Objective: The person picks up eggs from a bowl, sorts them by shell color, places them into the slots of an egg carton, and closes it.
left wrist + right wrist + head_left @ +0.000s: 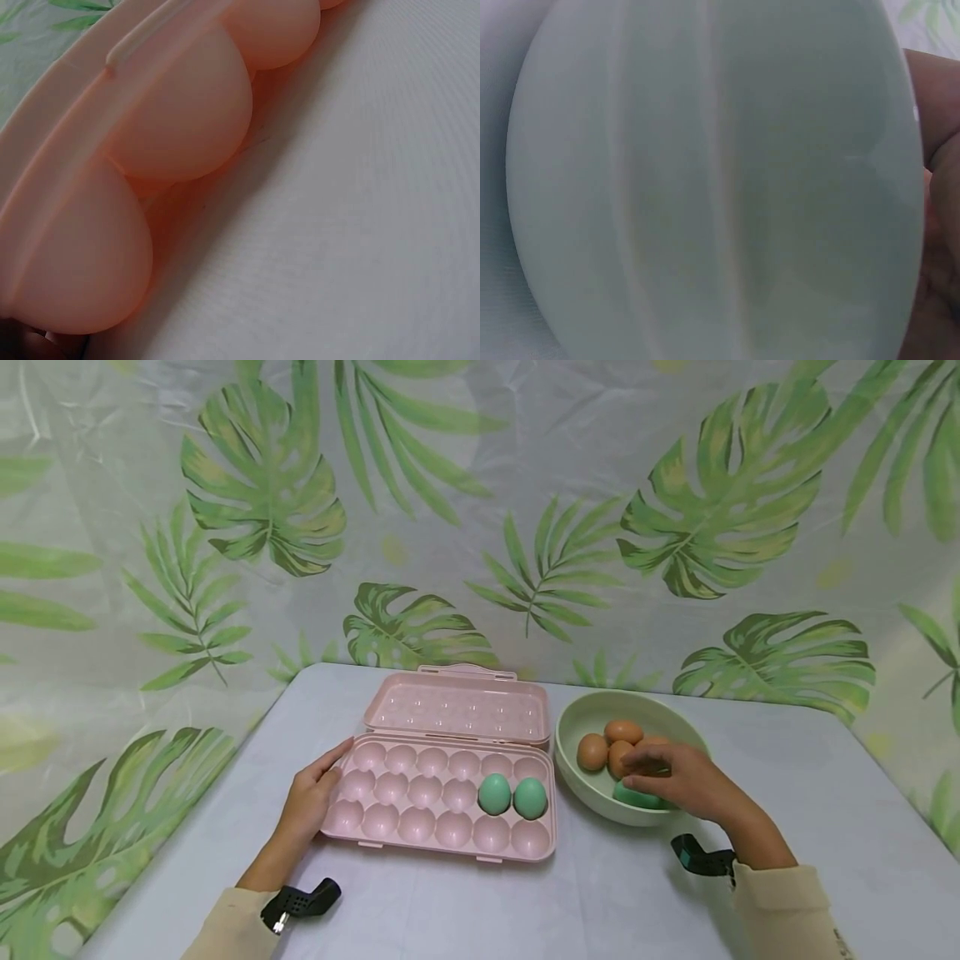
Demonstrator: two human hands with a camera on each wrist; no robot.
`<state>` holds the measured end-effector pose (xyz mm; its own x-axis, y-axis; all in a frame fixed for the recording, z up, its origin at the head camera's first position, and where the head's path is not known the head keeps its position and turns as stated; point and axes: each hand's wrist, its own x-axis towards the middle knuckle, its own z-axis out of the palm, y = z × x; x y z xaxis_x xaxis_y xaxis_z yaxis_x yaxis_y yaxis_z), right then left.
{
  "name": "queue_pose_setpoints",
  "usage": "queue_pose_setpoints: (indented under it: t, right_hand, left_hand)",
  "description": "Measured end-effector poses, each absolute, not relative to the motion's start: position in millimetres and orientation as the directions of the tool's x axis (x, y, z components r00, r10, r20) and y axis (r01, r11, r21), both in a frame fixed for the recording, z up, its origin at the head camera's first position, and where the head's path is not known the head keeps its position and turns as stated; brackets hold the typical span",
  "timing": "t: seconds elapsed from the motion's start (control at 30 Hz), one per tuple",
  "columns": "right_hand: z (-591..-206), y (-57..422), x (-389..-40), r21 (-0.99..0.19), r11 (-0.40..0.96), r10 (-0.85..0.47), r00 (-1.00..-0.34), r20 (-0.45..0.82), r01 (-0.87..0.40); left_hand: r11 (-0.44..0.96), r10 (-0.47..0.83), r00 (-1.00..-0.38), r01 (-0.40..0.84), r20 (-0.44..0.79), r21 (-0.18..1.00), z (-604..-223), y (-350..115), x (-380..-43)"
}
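Note:
A pink egg tray (pixel 423 793) lies with its lid (pixel 457 706) opened back. Two green eggs (pixel 494 794) sit side by side in its middle row, toward the right. My left hand (pixel 306 793) holds the tray's left edge; a bit of that hand shows under the tray in the left wrist view. Over the front right of a pale green bowl (pixel 592 797), my right hand (pixel 686 781) reaches in with bent fingers among the eggs. Several brown eggs (pixel 592 752) and something green (pixel 636 795) lie in the bowl, partly covered by that hand. Whether its fingertips grip an egg is hidden.
The bowl stands close beside the tray's right side on a white-covered table (pixel 600 902). Behind the table hangs a leaf-patterned sheet (pixel 540 527). A black wrist camera (pixel 300 902) is worn on the left arm and another (pixel 703 857) on the right.

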<state>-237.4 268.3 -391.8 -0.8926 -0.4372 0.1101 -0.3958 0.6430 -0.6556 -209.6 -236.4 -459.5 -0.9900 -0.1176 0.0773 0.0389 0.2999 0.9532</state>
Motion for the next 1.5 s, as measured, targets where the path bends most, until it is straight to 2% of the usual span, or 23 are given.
queue_pose_setpoints:
  t: [0.5,0.87,1.03,1.5]
  right_hand:
    - [-396.6,263.4,-238.8,-0.592,0.675,-0.449,-0.882,0.143,-0.44]
    - [-395.6,260.8,-239.7,-0.537,0.724,-0.461,-0.883,0.091,-0.433]
    - [-395.2,260.6,-240.0,-0.531,0.722,-0.478,-0.875,0.081,-0.443]
    - [-392.9,259.2,-241.6,-0.557,0.675,-0.531,-0.842,0.089,-0.484]
  left_hand:
    - [0.307,-0.114,-0.989,0.056,0.095,0.95,-457.9,-235.4,-209.7]
    - [0.315,-0.117,-0.988,0.055,0.097,0.948,-461.2,-236.0,-210.9]
    - [0.329,-0.126,-0.984,0.081,0.129,0.941,-462.6,-236.9,-212.3]
    - [0.332,-0.122,-0.987,0.062,0.108,0.941,-461.4,-238.1,-210.3]
